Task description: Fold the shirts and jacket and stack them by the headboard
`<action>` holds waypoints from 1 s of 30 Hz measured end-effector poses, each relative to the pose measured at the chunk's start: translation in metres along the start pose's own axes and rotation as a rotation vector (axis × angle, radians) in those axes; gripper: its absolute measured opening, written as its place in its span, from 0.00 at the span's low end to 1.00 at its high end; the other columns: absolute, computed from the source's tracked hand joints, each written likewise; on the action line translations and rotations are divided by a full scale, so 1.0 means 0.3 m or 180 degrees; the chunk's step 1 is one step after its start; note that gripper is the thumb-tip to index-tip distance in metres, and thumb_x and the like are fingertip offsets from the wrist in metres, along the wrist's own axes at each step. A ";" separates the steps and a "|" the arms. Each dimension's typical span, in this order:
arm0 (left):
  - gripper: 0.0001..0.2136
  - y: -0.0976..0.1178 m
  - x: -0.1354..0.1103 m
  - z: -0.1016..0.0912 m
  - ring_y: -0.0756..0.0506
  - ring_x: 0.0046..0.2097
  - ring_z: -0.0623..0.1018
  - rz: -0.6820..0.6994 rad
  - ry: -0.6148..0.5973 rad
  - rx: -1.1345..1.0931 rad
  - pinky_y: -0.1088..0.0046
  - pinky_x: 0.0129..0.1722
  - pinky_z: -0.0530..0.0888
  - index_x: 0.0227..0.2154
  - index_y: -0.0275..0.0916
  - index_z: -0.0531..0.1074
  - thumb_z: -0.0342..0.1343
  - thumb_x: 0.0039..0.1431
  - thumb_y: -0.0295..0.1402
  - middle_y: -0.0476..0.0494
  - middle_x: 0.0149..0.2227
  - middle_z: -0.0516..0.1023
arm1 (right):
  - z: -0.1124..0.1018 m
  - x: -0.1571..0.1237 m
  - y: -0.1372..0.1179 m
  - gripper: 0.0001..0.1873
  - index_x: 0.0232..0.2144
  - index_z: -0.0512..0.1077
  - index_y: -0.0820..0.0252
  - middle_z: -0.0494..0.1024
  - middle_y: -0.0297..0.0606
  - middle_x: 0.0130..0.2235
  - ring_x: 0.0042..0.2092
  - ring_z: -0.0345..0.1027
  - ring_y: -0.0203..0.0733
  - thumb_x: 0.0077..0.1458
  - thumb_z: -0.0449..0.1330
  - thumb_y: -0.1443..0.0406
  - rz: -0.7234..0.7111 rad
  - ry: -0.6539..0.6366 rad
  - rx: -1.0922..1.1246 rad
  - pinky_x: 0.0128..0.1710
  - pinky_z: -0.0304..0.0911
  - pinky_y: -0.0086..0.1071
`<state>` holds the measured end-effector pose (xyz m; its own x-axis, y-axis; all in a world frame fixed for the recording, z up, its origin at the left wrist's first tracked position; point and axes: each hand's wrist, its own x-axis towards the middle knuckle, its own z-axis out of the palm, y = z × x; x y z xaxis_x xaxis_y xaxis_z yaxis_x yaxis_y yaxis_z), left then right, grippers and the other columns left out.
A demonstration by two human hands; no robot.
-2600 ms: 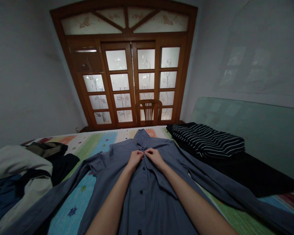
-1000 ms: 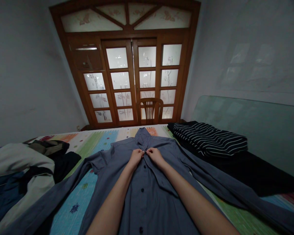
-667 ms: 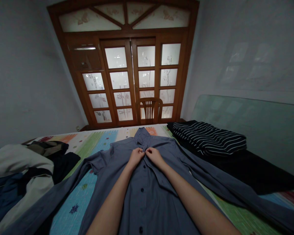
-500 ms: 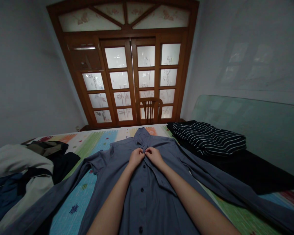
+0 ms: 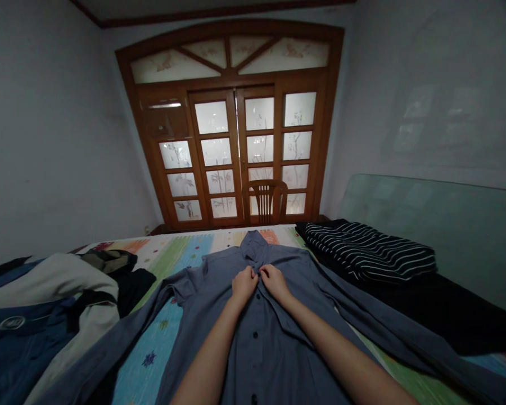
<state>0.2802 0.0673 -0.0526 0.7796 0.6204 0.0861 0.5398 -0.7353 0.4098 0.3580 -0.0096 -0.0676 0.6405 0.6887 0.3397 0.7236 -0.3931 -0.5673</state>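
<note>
A grey-blue long-sleeved button-up shirt [image 5: 274,351] lies spread on its back, its collar [image 5: 253,246] at the far end and its sleeves angled out to both sides. My left hand [image 5: 244,284] pinches the front placket just below the collar. Close beside it, my right hand [image 5: 274,282] pinches the other front edge, fingertips almost meeting the left ones. Whatever button sits between the fingers is mostly hidden. Below the hands, a dark button [image 5: 255,334] and others run down the placket.
The shirt rests on a bed with a colourful striped sheet [image 5: 164,326]. Heaped clothes [image 5: 59,275] lie at left. A striped black garment [image 5: 371,250] sits on black cloth [image 5: 459,315] at right, before a pale green headboard [image 5: 438,225]. A wooden chair [image 5: 265,197] stands beyond.
The view has tilted up and shifted left, so everything appears lower and further right. Both hands stay at the upper placket, with fingers slightly shifted.
</note>
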 end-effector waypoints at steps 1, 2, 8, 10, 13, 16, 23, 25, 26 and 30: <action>0.07 -0.002 -0.005 -0.006 0.45 0.35 0.73 0.0068 -0.0055 0.0037 0.74 0.29 0.63 0.28 0.39 0.67 0.45 0.53 0.32 0.43 0.32 0.75 | -0.008 -0.008 -0.007 0.12 0.31 0.70 0.66 0.74 0.43 0.34 0.37 0.66 0.38 0.51 0.47 0.73 -0.0021 -0.0027 -0.0058 0.38 0.58 0.27; 0.07 -0.006 -0.011 -0.012 0.46 0.35 0.74 0.0155 -0.0122 0.0067 0.75 0.29 0.63 0.28 0.38 0.67 0.45 0.52 0.32 0.44 0.31 0.75 | -0.017 -0.020 -0.014 0.12 0.31 0.70 0.66 0.74 0.42 0.34 0.37 0.66 0.37 0.51 0.47 0.73 -0.0046 -0.0066 -0.0121 0.38 0.58 0.26; 0.06 -0.056 -0.103 -0.054 0.49 0.35 0.73 0.0767 -0.0489 0.0260 0.78 0.32 0.64 0.28 0.38 0.69 0.48 0.49 0.29 0.46 0.32 0.74 | -0.085 -0.147 -0.064 0.11 0.34 0.70 0.63 0.72 0.43 0.38 0.42 0.63 0.45 0.46 0.54 0.65 -0.0366 -0.0468 -0.0611 0.39 0.57 0.32; 0.08 -0.061 -0.145 -0.066 0.47 0.37 0.73 0.0859 -0.0522 0.0369 0.77 0.33 0.65 0.31 0.39 0.69 0.49 0.47 0.28 0.45 0.36 0.72 | -0.107 -0.189 -0.083 0.17 0.40 0.68 0.63 0.70 0.46 0.41 0.44 0.61 0.49 0.43 0.55 0.65 -0.0419 -0.0586 -0.0763 0.41 0.56 0.36; 0.10 -0.041 -0.191 -0.073 0.44 0.39 0.73 0.0861 -0.0510 0.0541 0.71 0.35 0.67 0.35 0.39 0.69 0.48 0.49 0.29 0.41 0.40 0.70 | -0.131 -0.225 -0.107 0.19 0.41 0.67 0.65 0.70 0.49 0.41 0.45 0.61 0.51 0.43 0.54 0.71 -0.0316 -0.0694 -0.0889 0.41 0.56 0.39; 0.10 -0.007 -0.210 -0.067 0.40 0.40 0.73 0.0725 -0.0442 0.0635 0.65 0.37 0.67 0.36 0.36 0.68 0.45 0.52 0.30 0.36 0.41 0.69 | -0.145 -0.225 -0.114 0.13 0.34 0.70 0.65 0.72 0.50 0.39 0.43 0.63 0.50 0.44 0.51 0.73 -0.0071 -0.0728 -0.0834 0.39 0.56 0.38; 0.10 0.026 -0.205 -0.036 0.40 0.43 0.71 0.0389 -0.0340 0.0272 0.66 0.38 0.67 0.37 0.36 0.66 0.45 0.52 0.26 0.36 0.42 0.70 | -0.135 -0.167 -0.044 0.10 0.26 0.72 0.64 0.75 0.41 0.31 0.37 0.68 0.43 0.45 0.51 0.75 0.0710 -0.0895 0.0161 0.35 0.59 0.31; 0.10 0.019 -0.197 -0.029 0.42 0.43 0.71 0.0292 -0.0305 0.0027 0.67 0.38 0.66 0.36 0.36 0.66 0.44 0.52 0.25 0.38 0.40 0.72 | -0.122 -0.157 -0.026 0.08 0.26 0.71 0.65 0.75 0.37 0.29 0.33 0.68 0.38 0.47 0.52 0.74 0.0873 -0.0977 0.0558 0.33 0.61 0.30; 0.09 0.014 -0.191 -0.028 0.42 0.42 0.72 0.0234 -0.0294 -0.0110 0.68 0.38 0.66 0.35 0.36 0.67 0.44 0.52 0.25 0.38 0.39 0.72 | -0.116 -0.153 -0.021 0.06 0.27 0.70 0.66 0.74 0.35 0.28 0.32 0.68 0.36 0.48 0.53 0.73 0.0935 -0.1005 0.0748 0.32 0.62 0.30; 0.06 0.000 -0.157 -0.040 0.46 0.37 0.73 0.0026 -0.0249 -0.0750 0.73 0.35 0.65 0.28 0.34 0.70 0.48 0.48 0.23 0.41 0.33 0.75 | -0.098 -0.146 -0.020 0.07 0.30 0.68 0.66 0.73 0.32 0.28 0.29 0.67 0.32 0.52 0.54 0.66 0.0993 -0.0980 0.1413 0.32 0.64 0.31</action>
<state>0.2399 0.0413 -0.0457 0.8107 0.5850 0.0235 0.4516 -0.6504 0.6107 0.3332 -0.0551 -0.0570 0.6531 0.7523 -0.0865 0.2961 -0.3588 -0.8852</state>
